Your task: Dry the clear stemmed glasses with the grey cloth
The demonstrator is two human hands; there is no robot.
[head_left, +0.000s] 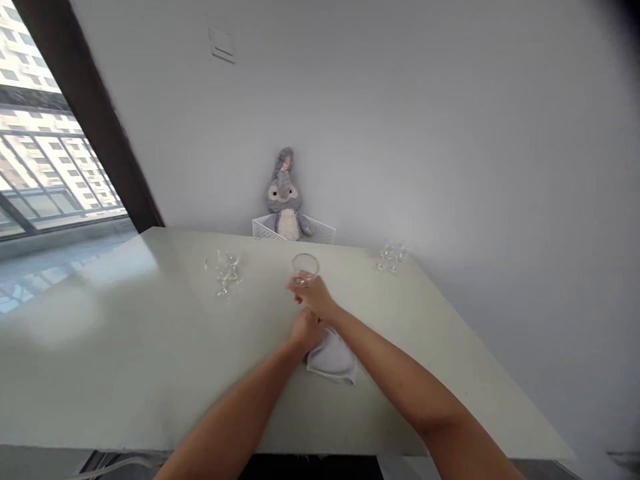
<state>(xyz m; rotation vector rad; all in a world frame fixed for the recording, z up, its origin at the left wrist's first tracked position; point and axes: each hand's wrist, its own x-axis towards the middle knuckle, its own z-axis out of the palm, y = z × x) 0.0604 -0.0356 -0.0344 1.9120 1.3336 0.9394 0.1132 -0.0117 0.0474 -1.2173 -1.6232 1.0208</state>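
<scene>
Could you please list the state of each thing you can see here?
wine glass: upright, empty, held by right hand
grey cloth: crumpled on table, under left hand
left glasses: upright, empty
right glasses: upright
plush rabbit: sitting in white basket

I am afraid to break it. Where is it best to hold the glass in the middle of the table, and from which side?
Probably low on the bowl of the glass, from the near side. It stands upright, and the right hand already grips there while the left hand rests on the cloth.
</scene>
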